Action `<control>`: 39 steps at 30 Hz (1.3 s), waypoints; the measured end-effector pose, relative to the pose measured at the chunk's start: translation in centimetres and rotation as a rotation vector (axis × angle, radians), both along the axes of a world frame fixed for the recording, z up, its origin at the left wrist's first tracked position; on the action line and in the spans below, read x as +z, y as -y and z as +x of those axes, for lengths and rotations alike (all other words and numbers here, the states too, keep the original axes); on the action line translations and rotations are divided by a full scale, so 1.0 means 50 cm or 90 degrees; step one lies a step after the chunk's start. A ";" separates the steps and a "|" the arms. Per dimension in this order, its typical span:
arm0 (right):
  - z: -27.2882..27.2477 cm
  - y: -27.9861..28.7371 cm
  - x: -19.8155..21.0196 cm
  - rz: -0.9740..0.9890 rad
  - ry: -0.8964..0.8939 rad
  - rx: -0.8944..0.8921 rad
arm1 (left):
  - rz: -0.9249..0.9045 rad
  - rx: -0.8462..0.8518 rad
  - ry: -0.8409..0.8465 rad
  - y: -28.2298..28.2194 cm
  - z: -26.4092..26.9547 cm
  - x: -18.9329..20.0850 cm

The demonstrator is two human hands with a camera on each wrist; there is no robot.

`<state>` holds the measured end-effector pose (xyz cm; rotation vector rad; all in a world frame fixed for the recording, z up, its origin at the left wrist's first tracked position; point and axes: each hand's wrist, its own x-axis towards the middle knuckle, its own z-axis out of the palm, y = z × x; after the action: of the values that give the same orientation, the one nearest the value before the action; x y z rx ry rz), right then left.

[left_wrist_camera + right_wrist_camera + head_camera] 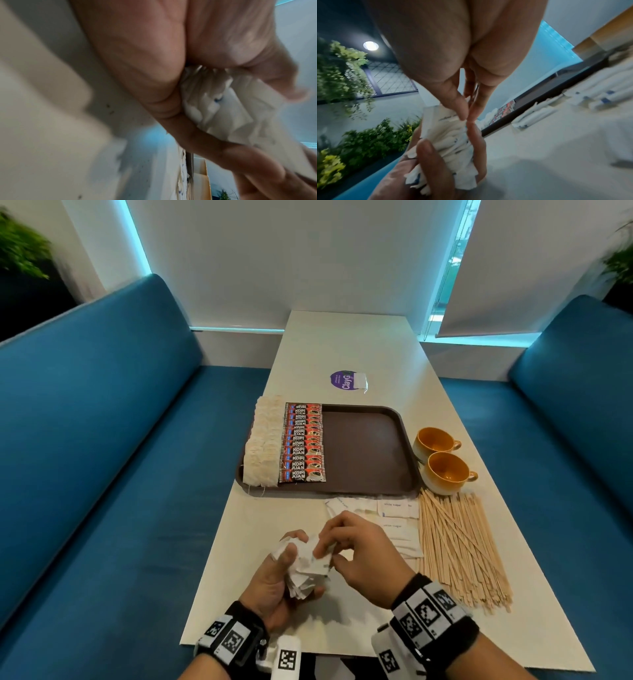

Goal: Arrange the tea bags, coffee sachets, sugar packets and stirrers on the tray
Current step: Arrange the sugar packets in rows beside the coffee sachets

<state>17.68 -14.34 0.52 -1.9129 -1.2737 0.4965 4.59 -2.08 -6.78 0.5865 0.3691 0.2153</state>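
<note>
Head view: a long white table runs between two blue benches. A brown tray lies across its middle; a column of tea bags fills the tray's left edge and a column of coffee sachets lies just beside it, each sachet's long axis running left to right. The rest of the tray is bare. Two orange cups stand near the tray's right edge, handles to the right. Loose sugar packets lie just off the tray's near edge, and a heap of wooden stirrers lies along the table's right edge, long axes running mostly toward the near end. A purple sticker sits beyond the tray's far edge. The left hand curls round a bundle of sugar packets above the table's near end, the bundle standing roughly upright. The right hand pinches a packet at the bundle's top.

Left wrist view: blurred; the left hand's fingers wrap the white bundle.

Right wrist view: thumb and forefinger of the right hand meet, pinched on the top packet's edge; the left hand clamps the bundle below. The tray's near edge and loose packets lie beyond.
</note>
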 end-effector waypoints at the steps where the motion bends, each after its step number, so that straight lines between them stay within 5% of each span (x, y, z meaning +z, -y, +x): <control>1: 0.000 0.003 -0.008 -0.001 -0.001 -0.002 | 0.008 0.003 -0.008 -0.002 -0.001 -0.001; 10: 0.007 0.015 -0.035 0.019 -0.261 -0.220 | 0.019 -0.011 0.016 -0.005 -0.008 0.001; 14: 0.006 0.014 -0.037 -0.069 -0.349 -0.201 | 0.023 -0.015 0.018 -0.007 -0.006 -0.001; 25: 0.007 0.010 -0.018 0.099 -0.737 -0.232 | 0.006 -0.009 0.031 -0.003 0.001 -0.007; 39: 0.014 0.036 -0.038 0.001 -0.500 -0.137 | 0.051 -0.026 -0.013 -0.005 -0.003 0.000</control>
<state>18.37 -16.11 -1.40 -1.5686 -0.5498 1.0007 4.45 -1.84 -6.77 0.6746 0.3691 0.1854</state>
